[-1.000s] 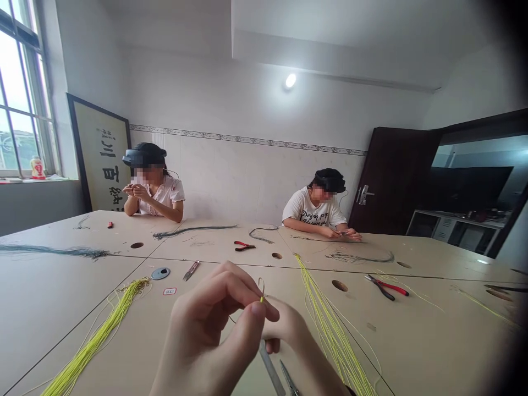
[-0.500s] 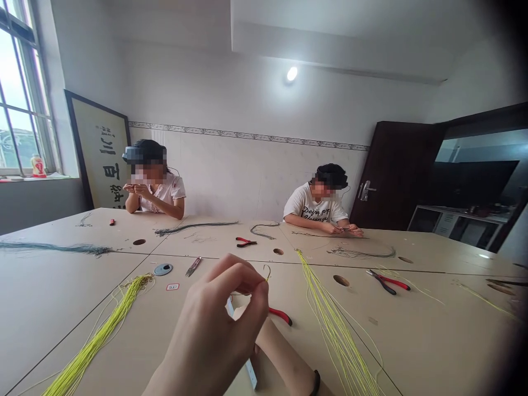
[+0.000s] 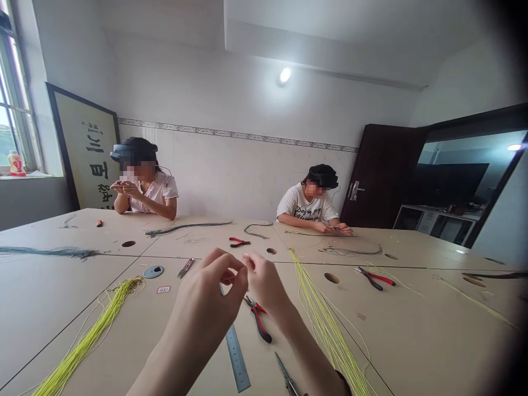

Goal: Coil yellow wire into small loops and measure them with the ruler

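My left hand point(image 3: 210, 294) is raised over the table, thumb and forefinger pinched together. The fish hook that showed in its fingertips earlier is now covered by fingers. My right hand point(image 3: 267, 289) meets it tip to tip, its fingers closed in a pinch; what they grip is hidden. Below the hands lie red-and-black pliers point(image 3: 260, 323), a steel ruler point(image 3: 236, 357) and scissors point(image 3: 284, 371), partly behind my right forearm. One bundle of yellow line point(image 3: 97, 333) lies to the left, another yellow line bundle point(image 3: 325, 313) to the right.
Two people sit across the table point(image 3: 173, 341), one person point(image 3: 150, 190) at left, another person point(image 3: 307, 203) at right. More pliers point(image 3: 375, 278), small red pliers point(image 3: 239, 242), thread snips point(image 3: 185, 268), a grey disc point(image 3: 154, 271) and dark line bundles point(image 3: 190, 225) lie around. Round holes point(image 3: 331, 278) pierce the tabletop.
My right hand has come up from low behind the left to meet its fingertips, and the hook has gone from sight. The view has turned slightly right; pliers and scissors are now uncovered.
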The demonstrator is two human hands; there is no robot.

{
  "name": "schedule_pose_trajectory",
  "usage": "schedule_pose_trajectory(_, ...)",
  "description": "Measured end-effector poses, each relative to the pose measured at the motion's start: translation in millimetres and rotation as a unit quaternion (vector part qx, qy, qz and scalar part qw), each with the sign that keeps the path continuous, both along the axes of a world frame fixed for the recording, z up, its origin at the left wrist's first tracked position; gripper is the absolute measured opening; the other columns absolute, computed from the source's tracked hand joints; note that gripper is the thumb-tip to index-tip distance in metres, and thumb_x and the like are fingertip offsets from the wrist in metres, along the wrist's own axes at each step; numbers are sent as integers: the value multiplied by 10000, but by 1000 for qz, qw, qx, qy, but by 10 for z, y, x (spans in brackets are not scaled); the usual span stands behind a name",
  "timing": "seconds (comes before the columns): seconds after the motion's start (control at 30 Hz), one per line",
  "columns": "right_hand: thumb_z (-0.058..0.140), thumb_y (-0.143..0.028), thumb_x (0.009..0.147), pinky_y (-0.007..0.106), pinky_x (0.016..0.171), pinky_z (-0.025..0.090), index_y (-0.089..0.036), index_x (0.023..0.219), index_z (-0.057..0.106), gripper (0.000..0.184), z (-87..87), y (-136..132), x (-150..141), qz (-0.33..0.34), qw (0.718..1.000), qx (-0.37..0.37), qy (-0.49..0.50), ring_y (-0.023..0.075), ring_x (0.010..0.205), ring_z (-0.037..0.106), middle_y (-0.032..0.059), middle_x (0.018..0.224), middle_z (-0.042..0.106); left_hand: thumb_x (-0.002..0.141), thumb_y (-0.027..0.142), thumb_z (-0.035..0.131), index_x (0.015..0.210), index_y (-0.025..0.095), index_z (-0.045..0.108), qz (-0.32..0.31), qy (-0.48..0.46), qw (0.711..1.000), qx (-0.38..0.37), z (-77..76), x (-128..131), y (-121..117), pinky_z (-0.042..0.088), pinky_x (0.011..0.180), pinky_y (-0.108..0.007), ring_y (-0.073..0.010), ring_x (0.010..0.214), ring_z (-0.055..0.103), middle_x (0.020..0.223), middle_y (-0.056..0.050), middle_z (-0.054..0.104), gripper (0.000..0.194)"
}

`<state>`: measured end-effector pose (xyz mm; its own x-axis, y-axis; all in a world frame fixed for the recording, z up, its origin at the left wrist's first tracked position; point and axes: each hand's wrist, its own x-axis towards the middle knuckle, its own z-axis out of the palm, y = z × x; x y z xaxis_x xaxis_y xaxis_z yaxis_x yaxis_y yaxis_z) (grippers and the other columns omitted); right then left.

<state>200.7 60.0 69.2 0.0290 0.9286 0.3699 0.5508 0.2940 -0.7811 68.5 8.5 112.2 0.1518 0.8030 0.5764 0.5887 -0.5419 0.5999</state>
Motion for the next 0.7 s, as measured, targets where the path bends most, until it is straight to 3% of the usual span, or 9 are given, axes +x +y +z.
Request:
schedule_pose_trajectory(0.1,272,-536,959,263,624,554,-169,881,564,476,189,-185,43,53,992,56,103,148,805,622,46,842,617,870,271,469,696,199,579,7,4,1000,-4,-27,21,77,475,648,-283,-159,743,633,845,0,627,218)
schedule_pose_trajectory(0.17,366,-565,914,273,655,565,-180,844,563,438,251,-293,48,80,984,76,140,162,828,620,43,833,620,875,273,466,711,198,583,8,9,1000,-4,-49,40,112,476,647,-279,-157,737,643,856,-1,624,215)
schedule_pose_trajectory(0.27,524,-475,860,299,699,558,-182,793,576,305,256,-344,35,87,980,84,160,177,827,623,34,798,632,880,268,451,715,195,585,11,18,1000,-5,-73,59,145,476,628,-279,-165,731,648,876,-13,622,225)
schedule_pose_trajectory(0.4,560,-409,847,329,752,544,-177,784,604,244,213,-273,25,85,979,82,168,180,807,630,32,779,649,886,263,431,736,192,586,18,31,999,-6,-78,60,175,482,650,-286,-166,727,658,901,-25,625,228)
schedule_pose_trajectory(0.57,593,-468,830,332,743,559,-172,794,595,298,216,-146,186,45,973,103,202,181,846,605,39,809,629,881,217,412,711,188,573,8,80,997,-18,-83,101,161,453,604,-255,-148,679,651,846,-20,632,236)
schedule_pose_trajectory(0.7,610,-466,834,314,681,566,-147,841,588,320,235,-20,505,-17,959,139,245,162,819,612,31,811,613,845,109,399,637,184,574,-67,170,983,-27,-200,171,-23,357,485,-251,-138,504,556,665,-23,594,282)
